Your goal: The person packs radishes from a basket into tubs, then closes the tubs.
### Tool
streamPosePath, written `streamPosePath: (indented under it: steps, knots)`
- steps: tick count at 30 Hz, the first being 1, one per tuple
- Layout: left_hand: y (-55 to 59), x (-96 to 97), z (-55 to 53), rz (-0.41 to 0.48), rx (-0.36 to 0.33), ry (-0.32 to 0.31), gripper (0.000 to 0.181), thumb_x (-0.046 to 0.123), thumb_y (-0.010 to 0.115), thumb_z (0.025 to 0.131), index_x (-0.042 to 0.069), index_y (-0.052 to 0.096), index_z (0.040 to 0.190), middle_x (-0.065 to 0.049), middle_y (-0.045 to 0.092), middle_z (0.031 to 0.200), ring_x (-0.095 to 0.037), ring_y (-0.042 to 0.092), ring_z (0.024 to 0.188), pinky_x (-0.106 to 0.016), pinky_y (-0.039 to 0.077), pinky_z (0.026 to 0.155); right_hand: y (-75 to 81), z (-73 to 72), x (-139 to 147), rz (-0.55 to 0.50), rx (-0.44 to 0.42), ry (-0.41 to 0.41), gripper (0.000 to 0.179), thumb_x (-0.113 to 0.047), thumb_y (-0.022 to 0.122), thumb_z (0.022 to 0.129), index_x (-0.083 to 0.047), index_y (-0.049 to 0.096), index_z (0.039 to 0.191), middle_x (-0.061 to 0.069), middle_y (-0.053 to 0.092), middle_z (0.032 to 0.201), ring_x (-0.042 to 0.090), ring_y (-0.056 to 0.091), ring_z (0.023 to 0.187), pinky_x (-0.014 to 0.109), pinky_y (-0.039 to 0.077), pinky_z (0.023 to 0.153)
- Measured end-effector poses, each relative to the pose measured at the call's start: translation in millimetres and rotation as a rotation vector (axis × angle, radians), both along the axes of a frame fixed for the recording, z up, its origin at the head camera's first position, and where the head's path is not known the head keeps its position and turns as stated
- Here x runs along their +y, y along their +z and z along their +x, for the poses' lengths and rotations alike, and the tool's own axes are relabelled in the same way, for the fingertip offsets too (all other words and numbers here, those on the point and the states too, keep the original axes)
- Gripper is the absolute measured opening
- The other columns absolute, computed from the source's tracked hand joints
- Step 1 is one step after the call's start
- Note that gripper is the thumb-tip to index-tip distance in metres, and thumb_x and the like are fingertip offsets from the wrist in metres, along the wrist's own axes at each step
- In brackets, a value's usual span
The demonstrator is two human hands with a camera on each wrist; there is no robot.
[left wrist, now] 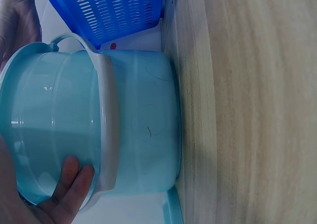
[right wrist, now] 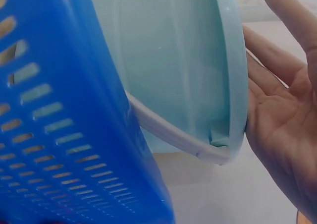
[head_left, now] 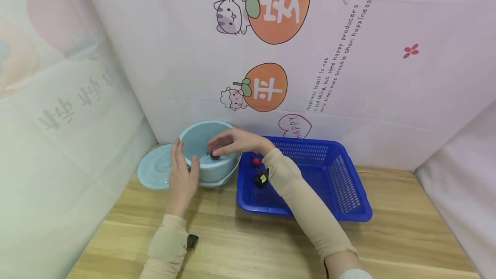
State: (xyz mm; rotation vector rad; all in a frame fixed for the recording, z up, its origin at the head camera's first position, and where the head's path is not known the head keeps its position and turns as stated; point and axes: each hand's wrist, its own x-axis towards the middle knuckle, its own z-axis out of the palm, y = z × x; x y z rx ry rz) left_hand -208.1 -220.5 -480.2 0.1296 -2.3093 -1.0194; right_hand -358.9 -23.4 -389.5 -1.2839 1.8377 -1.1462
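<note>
A light blue bucket (head_left: 213,172) with a pale handle (left wrist: 110,120) stands upright on the table. My left hand (head_left: 182,180) rests against its left front side, fingers extended; in the left wrist view two fingertips (left wrist: 81,177) touch the outer wall below the rim. My right hand (head_left: 236,141) reaches over the bucket's right rim, and its palm (right wrist: 287,110) and fingers look spread in the right wrist view. A small dark red round thing (head_left: 214,155) shows inside the bucket, just below the right fingertips, partly hidden by them.
Right of the bucket stands a blue slotted basket (head_left: 348,184), holding a small red round thing (head_left: 256,161) under the right wrist. A light blue round lid (head_left: 153,167) lies left of the bucket. Printed cloth (head_left: 186,55) hangs behind the wooden table (head_left: 240,244).
</note>
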Motion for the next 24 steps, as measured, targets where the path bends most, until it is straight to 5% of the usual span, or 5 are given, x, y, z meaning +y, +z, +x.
streamPosePath:
  steps: [7,15,20,24]
  knots:
    - [-1.4,-1.5,-0.2,0.008,-0.007,0.009,0.069,0.039,0.043,0.111,0.005,0.023,0.166,-0.001,0.016,0.175,-0.033,0.057,0.068,-0.045,0.049,0.056,-3.8,2.0,21.3,-0.136,-0.072,-0.124,0.047,-0.022,0.074,0.100,-0.004,0.065,0.142,0.014,0.069,0.138,0.024,0.065,0.128,0.039,0.050,0.109]
    - [-5.1,3.5,-3.5,0.032,-0.015,-0.005,0.068,0.040,0.041,0.111,0.005,0.022,0.167,0.000,0.016,0.175,-0.023,0.044,0.054,-0.039,0.040,0.047,-0.1,-5.5,115.7,-0.296,-0.162,-0.268,0.045,-0.012,0.072,0.101,0.004,0.061,0.142,0.027,0.067,0.134,0.042,0.066,0.125,0.053,0.050,0.107]
    - [-3.9,3.1,-4.0,0.034,-0.011,-0.007,0.068,0.038,0.043,0.111,0.005,0.022,0.167,0.000,0.016,0.175,-0.024,0.046,0.056,-0.038,0.041,0.049,-9.0,-11.6,170.7,-0.250,-0.108,-0.386,0.042,-0.009,0.069,0.103,0.006,0.061,0.141,0.030,0.065,0.136,0.041,0.066,0.125,0.049,0.051,0.107]
    - [-1.1,1.2,-4.8,0.029,0.011,-0.004,0.068,0.038,0.043,0.111,0.004,0.023,0.166,-0.002,0.017,0.175,-0.025,0.046,0.055,-0.039,0.041,0.049,-16.7,-15.2,187.2,-0.169,-0.062,-0.417,0.041,-0.010,0.068,0.104,0.001,0.063,0.142,0.021,0.068,0.136,0.041,0.064,0.128,0.037,0.052,0.106]
